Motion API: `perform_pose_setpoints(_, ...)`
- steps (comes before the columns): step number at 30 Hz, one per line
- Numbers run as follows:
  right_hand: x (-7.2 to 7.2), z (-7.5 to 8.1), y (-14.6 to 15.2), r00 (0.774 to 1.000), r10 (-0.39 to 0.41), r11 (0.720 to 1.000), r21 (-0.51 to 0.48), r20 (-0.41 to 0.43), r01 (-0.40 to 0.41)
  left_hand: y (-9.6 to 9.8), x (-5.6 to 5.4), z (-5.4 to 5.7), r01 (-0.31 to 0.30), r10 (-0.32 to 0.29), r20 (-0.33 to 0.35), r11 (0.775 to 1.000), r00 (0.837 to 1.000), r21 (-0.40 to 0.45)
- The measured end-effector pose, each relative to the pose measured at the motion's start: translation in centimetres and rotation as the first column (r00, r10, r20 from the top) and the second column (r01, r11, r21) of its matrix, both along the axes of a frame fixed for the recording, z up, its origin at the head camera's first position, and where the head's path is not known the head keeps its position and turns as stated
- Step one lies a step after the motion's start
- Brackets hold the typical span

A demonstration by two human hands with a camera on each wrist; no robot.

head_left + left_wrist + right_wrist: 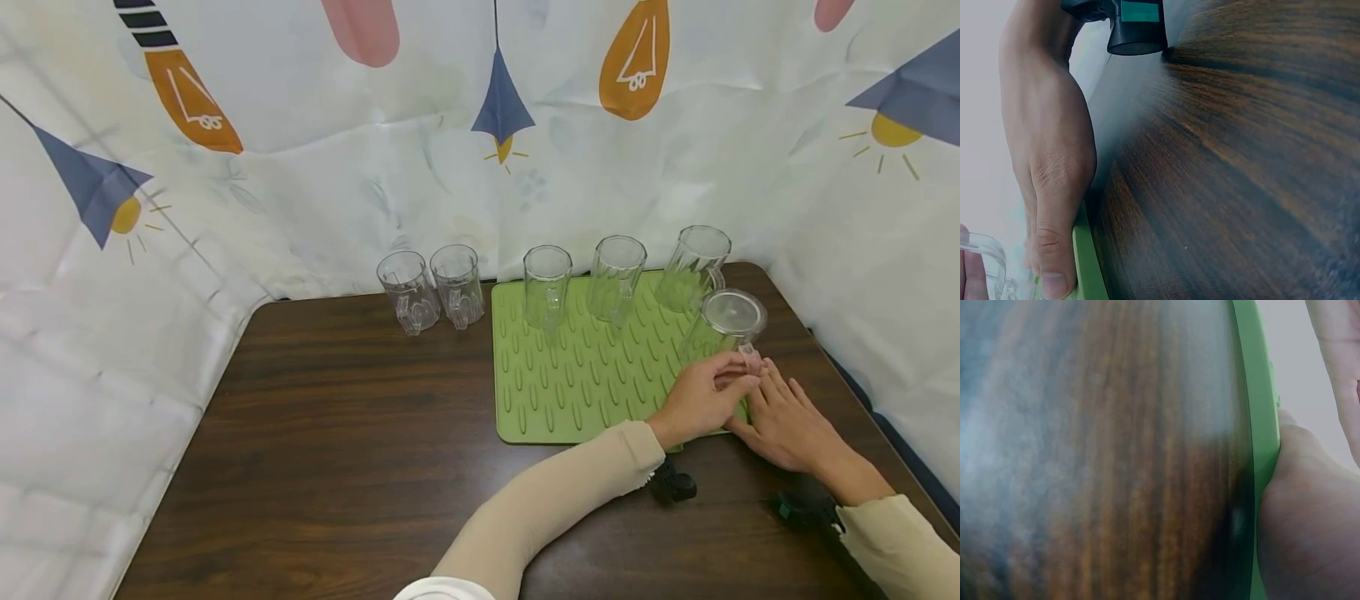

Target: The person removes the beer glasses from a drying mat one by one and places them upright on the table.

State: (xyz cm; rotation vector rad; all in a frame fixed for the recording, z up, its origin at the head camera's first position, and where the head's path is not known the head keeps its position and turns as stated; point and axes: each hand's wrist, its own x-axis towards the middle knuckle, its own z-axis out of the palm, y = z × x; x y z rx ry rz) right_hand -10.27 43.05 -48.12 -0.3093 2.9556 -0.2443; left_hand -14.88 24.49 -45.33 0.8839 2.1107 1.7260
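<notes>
A clear glass mug (pixel 716 329) stands bottom up on the front right of a green ribbed mat (pixel 555 400). My left hand (pixel 705 396) has its fingers curled at this mug's handle, which also shows between fingertips in the left wrist view. Close beside it, my right hand (pixel 791 425) lies with extended fingers over the mat's right front corner. In the left wrist view, the right thumb (pixel 1055 250) rests along the mat's green edge.
Along the back of the mat stand three more glass mugs (pixel 546 287). Left of the mat, two glass mugs (pixel 408 292) stand on the dark wooden table (pixel 337 467). A printed white curtain (pixel 337 208) closes off the back and sides.
</notes>
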Motion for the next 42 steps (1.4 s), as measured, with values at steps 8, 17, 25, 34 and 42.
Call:
perform_pose_setpoints(8,0.0,0.3,-0.4,1.0,-0.02,1.0,-0.014,0.017,0.02,-0.3,0.1,-0.1,-0.022,0.025,-0.073,0.999,0.997,0.042)
perform_pose_setpoints(17,-0.1,0.0,-0.3,1.0,-0.028,0.999,-0.046,0.004,0.029,-1.2,0.5,-0.2,-0.073,0.076,-0.074,0.996,0.994,0.046)
perform_pose_setpoints(25,-0.3,0.1,-0.3,0.999,-0.034,0.999,-0.042,-0.007,0.033,-1.9,0.6,-0.4,-0.085,0.088,-0.144,0.996,0.986,0.032)
perform_pose_setpoints(34,-0.3,0.2,-0.5,0.999,-0.048,0.998,-0.048,0.013,0.048,-2.8,0.9,-0.7,-0.087,0.1,-0.156,0.992,0.983,0.089)
perform_pose_setpoints(42,-0.2,0.1,-0.5,0.997,-0.062,0.996,-0.066,0.036,0.064,-3.8,1.0,-0.5,-0.056,0.074,-0.102,0.984,0.992,0.167)
